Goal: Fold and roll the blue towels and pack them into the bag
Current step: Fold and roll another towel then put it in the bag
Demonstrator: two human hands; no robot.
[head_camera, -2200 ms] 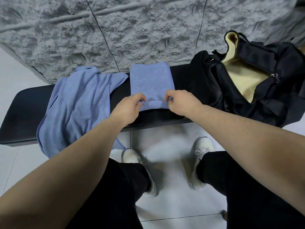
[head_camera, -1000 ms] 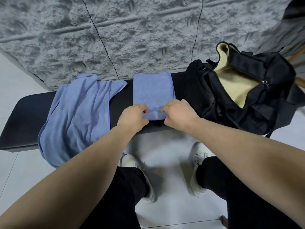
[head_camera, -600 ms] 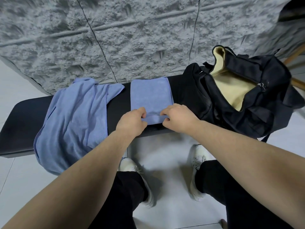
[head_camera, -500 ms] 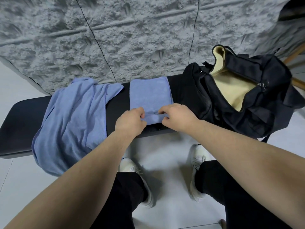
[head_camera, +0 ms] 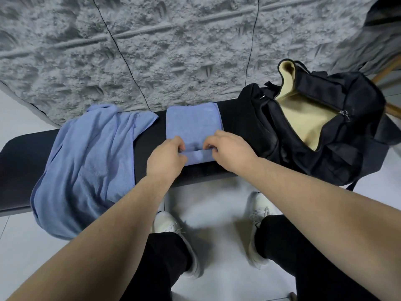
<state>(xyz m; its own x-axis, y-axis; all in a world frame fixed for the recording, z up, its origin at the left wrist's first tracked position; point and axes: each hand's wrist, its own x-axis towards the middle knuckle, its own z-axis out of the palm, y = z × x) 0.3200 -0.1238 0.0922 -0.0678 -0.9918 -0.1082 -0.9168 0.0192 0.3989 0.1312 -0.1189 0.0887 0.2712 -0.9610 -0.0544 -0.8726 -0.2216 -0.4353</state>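
Blue folded terry towel (head_camera: 192, 124) on black bench (head_camera: 19, 153); my left hand (head_camera: 166, 158) and right hand (head_camera: 230, 148) pinch its near rolled edge

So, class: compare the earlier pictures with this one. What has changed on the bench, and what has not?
Both hands, left and right, kept pinching the folded towel at its near end and turned that edge over, away from the person, starting a small roll. The loose towel, bag and bench stayed put.
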